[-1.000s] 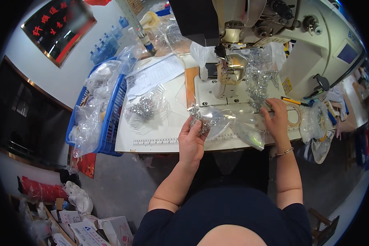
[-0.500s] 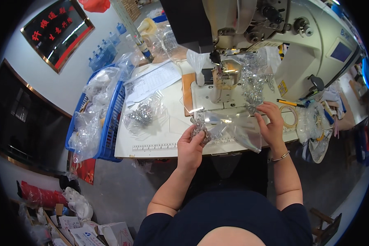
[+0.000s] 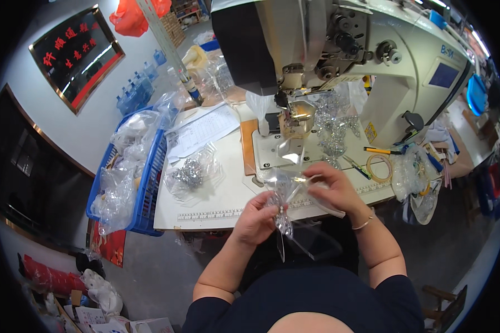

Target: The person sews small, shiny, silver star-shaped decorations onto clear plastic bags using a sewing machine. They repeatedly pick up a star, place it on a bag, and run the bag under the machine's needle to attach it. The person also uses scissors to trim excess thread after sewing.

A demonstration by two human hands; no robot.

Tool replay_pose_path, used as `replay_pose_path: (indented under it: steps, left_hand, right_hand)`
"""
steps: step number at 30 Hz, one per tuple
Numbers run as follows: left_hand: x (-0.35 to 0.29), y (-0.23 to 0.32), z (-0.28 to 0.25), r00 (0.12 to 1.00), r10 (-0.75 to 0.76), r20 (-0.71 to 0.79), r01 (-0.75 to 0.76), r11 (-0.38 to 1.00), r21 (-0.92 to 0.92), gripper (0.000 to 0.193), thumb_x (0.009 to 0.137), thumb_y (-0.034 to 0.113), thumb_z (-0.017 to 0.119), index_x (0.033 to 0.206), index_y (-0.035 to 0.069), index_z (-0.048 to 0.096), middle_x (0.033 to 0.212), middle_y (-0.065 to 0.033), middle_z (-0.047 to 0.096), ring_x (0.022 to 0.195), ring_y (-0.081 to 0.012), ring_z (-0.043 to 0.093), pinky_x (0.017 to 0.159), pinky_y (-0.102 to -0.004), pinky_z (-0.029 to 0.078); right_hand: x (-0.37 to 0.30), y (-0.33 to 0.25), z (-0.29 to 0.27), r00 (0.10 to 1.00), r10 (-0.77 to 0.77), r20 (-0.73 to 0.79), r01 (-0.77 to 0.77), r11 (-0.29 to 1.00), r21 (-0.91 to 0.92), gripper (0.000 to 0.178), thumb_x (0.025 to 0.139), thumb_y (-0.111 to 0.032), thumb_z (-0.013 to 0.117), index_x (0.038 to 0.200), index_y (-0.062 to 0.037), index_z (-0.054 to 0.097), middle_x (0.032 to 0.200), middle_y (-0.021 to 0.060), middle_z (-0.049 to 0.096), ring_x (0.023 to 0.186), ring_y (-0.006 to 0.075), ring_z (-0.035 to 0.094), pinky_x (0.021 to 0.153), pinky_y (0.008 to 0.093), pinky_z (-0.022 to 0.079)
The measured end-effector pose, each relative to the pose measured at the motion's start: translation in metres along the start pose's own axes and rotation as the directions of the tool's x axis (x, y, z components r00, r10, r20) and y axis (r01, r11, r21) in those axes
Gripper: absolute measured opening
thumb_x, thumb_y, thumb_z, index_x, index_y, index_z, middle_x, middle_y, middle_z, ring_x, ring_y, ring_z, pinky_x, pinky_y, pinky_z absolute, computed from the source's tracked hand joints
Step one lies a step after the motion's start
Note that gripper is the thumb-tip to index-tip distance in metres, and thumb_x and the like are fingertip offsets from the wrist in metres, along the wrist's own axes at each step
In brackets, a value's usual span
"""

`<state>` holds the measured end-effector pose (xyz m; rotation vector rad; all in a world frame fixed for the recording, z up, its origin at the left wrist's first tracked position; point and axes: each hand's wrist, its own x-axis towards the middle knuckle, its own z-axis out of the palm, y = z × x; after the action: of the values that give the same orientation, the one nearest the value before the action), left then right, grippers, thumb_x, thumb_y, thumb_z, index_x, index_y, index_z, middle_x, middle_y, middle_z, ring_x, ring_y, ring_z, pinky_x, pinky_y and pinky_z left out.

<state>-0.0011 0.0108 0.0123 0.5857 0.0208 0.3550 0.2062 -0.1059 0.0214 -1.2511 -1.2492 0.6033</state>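
Observation:
My left hand (image 3: 255,219) is closed around clear plastic pieces with silver sparkling trim (image 3: 283,221), at the table's front edge. Part of the bundle hangs below the fingers. My right hand (image 3: 336,191) pinches the clear plastic on its far side, thumb and fingers bent together. Just beyond both hands stands the sewing machine (image 3: 391,72), its needle area (image 3: 297,119) over a metal plate. A pile of silver sparkling pieces (image 3: 332,133) lies to the right of the needle. Another heap of clear pieces with silver trim (image 3: 190,173) rests on the left of the white table (image 3: 228,208).
A blue basket (image 3: 150,191) full of plastic-wrapped goods stands at the table's left. Printed sheets (image 3: 203,130) lie behind the heap. On the right are a yellow and black pen (image 3: 382,150), a tape roll (image 3: 379,168) and plastic bags (image 3: 410,176). A ruler scale (image 3: 211,215) runs along the front edge.
My right hand has moved left and nearer to me, from the silver pile to the plastic in my left hand. The left hand has come slightly lower. The view has shifted a little.

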Motion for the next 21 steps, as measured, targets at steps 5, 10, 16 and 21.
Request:
replay_pose_path:
  steps: [5, 10, 16, 21]
  left_hand:
    - [0.003, -0.023, 0.000, 0.996, -0.081, 0.042, 0.084, 0.995, -0.062, 0.040, 0.080, 0.001, 0.064, 0.117, 0.008, 0.050, 0.100, -0.0121, 0.063, 0.088, -0.0195, 0.064, 0.069, -0.0331, 0.054]
    - [-0.001, -0.027, 0.002, 0.970, -0.230, 0.082, 0.237, 0.968, -0.084, 0.036, 0.079, 0.004, 0.068, 0.109, 0.011, 0.050, 0.103, -0.0113, 0.060, 0.083, -0.0214, 0.064, 0.069, -0.0348, 0.055]
    - [0.001, -0.048, -0.006, 0.966, -0.139, 0.216, 0.200, 0.936, -0.291, 0.033, 0.081, 0.003, 0.067, 0.106, 0.017, 0.050, 0.103, -0.0077, 0.059, 0.075, -0.0213, 0.061, 0.063, -0.0330, 0.052]
    - [0.009, -0.061, -0.021, 0.925, -0.064, 0.374, 0.210, 0.908, -0.363, 0.033, 0.088, 0.006, 0.058, 0.116, 0.025, 0.054, 0.124, -0.0081, 0.055, 0.068, -0.0164, 0.051, 0.056, -0.0263, 0.040]
  right_hand:
    - [0.017, -0.006, 0.024, 0.928, -0.101, 0.358, -0.056, 0.913, 0.404, 0.047, 0.078, -0.007, 0.070, 0.123, -0.0058, 0.054, 0.131, 0.0118, 0.045, 0.121, 0.0230, 0.044, 0.102, 0.0378, 0.035]
    - [0.020, -0.002, 0.021, 0.847, -0.236, 0.477, -0.030, 0.874, 0.485, 0.026, 0.077, -0.007, 0.072, 0.101, -0.0071, 0.065, 0.129, 0.0136, 0.047, 0.122, 0.0238, 0.044, 0.101, 0.0376, 0.036]
    - [0.016, -0.001, 0.024, 0.918, -0.133, 0.374, -0.065, 0.879, 0.472, 0.013, 0.070, -0.009, 0.078, 0.081, -0.0088, 0.070, 0.120, 0.0154, 0.055, 0.123, 0.0320, 0.044, 0.102, 0.0444, 0.034]
    - [0.013, 0.001, 0.025, 0.932, -0.211, 0.296, 0.058, 0.890, 0.453, 0.012, 0.068, -0.006, 0.078, 0.072, -0.0098, 0.067, 0.112, 0.0138, 0.061, 0.126, 0.0362, 0.041, 0.103, 0.0482, 0.033]
